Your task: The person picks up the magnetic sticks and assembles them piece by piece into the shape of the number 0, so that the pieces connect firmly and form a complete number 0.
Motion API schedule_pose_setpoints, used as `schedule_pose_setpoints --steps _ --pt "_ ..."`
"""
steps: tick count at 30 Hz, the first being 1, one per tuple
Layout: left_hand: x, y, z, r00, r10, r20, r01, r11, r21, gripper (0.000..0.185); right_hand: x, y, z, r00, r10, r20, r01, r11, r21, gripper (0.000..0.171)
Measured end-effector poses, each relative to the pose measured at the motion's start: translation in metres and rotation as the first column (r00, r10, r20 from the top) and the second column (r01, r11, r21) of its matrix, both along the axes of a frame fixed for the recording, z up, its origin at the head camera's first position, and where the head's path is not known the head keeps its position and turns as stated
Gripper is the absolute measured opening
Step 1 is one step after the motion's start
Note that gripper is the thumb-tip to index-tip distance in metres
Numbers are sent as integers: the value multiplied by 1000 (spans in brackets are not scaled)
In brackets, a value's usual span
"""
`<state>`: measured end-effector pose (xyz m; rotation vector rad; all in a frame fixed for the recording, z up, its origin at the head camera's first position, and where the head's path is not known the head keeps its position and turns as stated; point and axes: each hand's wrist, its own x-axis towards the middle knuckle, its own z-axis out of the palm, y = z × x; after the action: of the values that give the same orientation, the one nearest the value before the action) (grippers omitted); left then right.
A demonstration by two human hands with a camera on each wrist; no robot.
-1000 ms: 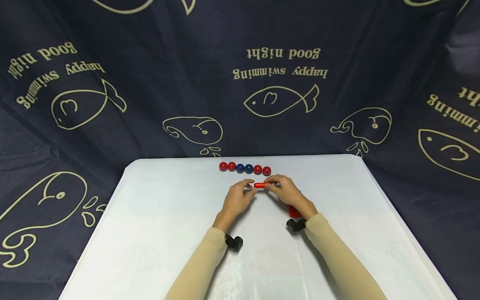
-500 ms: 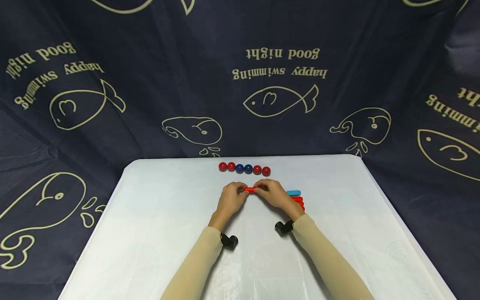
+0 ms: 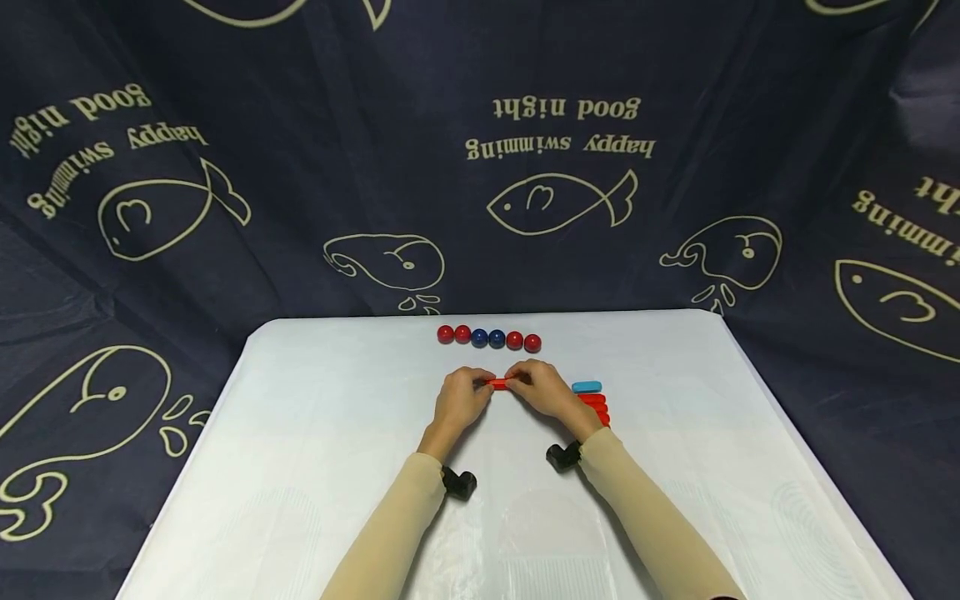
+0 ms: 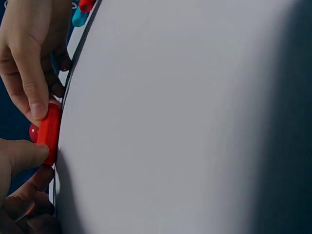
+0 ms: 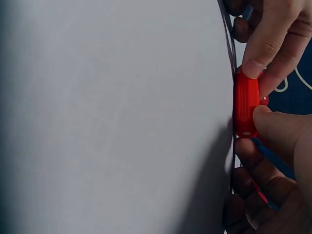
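Note:
A short red bar [image 3: 499,384] with rounded edges and lengthwise grooves lies crosswise between both hands, in the middle of the white table [image 3: 337,467]. My left hand [image 3: 461,404] pinches its left end between thumb and fingers. At the other end my right hand [image 3: 545,390] grips it the same way. The left wrist view shows both thumbs on the grooved face of the bar [image 4: 48,134]. In the right wrist view a small pale spot marks the near end of the bar [image 5: 247,102]. Fingertips cover parts of both ends.
Behind the hands, red balls [image 3: 446,334] and two dark blue balls [image 3: 480,337] form a row. Beside my right wrist lie a light blue bar [image 3: 587,387] and several red bars [image 3: 594,399], partly hidden by the arm. A dark printed cloth [image 3: 480,275] hangs behind the table.
My right hand has carried the red bar left and slightly nearer. My left hand, first just apart from it, now holds its left end. The bars by the right wrist show more.

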<state>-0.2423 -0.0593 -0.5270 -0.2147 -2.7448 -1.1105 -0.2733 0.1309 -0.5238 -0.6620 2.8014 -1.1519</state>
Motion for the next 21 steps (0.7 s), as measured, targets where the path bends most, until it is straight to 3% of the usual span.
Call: schedule_pose_setpoints --steps 8,16,21 --pt "1 1 5 999 11 50 -12 1000 17 15 -6 5 10 1000 -3 10 3 1000 28 15" --pt "1 -1 6 998 20 59 -22 999 42 15 -24 19 26 979 -185 -81 177 980 -90 25" --pt "-1 -1 3 998 17 60 -20 998 62 14 -35 26 29 957 -279 -79 266 953 -142 32"
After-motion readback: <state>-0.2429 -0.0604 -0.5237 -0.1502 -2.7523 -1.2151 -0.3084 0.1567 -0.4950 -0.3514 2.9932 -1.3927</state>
